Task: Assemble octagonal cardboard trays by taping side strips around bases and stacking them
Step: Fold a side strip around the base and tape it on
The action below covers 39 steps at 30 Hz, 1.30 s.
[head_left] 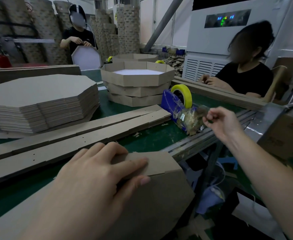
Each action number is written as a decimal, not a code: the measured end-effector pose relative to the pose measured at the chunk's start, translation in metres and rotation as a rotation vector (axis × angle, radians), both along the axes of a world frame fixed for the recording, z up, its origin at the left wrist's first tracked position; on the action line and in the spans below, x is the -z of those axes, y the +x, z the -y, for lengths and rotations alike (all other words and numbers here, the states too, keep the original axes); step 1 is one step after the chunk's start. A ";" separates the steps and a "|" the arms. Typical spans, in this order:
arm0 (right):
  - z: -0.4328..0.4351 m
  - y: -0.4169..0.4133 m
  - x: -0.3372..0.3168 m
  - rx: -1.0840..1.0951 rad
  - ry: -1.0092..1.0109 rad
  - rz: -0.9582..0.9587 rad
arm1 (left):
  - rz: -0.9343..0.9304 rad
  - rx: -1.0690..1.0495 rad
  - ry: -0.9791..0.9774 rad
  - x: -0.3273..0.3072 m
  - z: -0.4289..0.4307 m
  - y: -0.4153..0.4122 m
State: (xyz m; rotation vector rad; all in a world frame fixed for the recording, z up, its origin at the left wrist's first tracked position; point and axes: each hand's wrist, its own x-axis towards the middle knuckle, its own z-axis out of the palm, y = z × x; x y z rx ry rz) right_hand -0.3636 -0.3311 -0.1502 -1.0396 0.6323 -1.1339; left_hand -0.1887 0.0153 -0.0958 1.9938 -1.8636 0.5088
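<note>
My left hand [100, 172] presses flat on a folded side strip [159, 163] that stands along the edge of a brown octagonal base [159, 205] at the table's near edge. My right hand [223, 122] is raised by the blue tape dispenser [173, 104] with its yellow tape roll [182, 92], its thumb and fingers pinching a strip of clear tape [194, 116] drawn from the cutter. Long flat side strips [73, 137] lie across the green table. A stack of flat octagonal bases [38, 96] sits at the left. Three finished trays [137, 84] are stacked behind.
One person sits at the right behind long cardboard strips [220, 94], and another stands at the back left holding a white octagon [86, 58]. More trays [135, 58] and tape rolls stand further back. A metal table frame [202, 139] runs along the right edge.
</note>
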 end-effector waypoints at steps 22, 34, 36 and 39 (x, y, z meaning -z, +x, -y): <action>-0.281 0.041 -0.005 -0.185 0.137 -0.094 | -0.029 -0.006 0.064 0.001 -0.008 0.003; -0.280 0.041 -0.011 -0.186 0.241 -0.194 | -0.030 0.010 0.083 -0.004 -0.012 0.000; -0.278 0.039 -0.011 -0.248 0.240 -0.231 | -0.030 0.030 0.098 -0.006 -0.013 0.000; -0.272 0.032 -0.010 -0.376 0.240 -0.289 | 0.013 0.042 0.134 -0.007 -0.014 0.003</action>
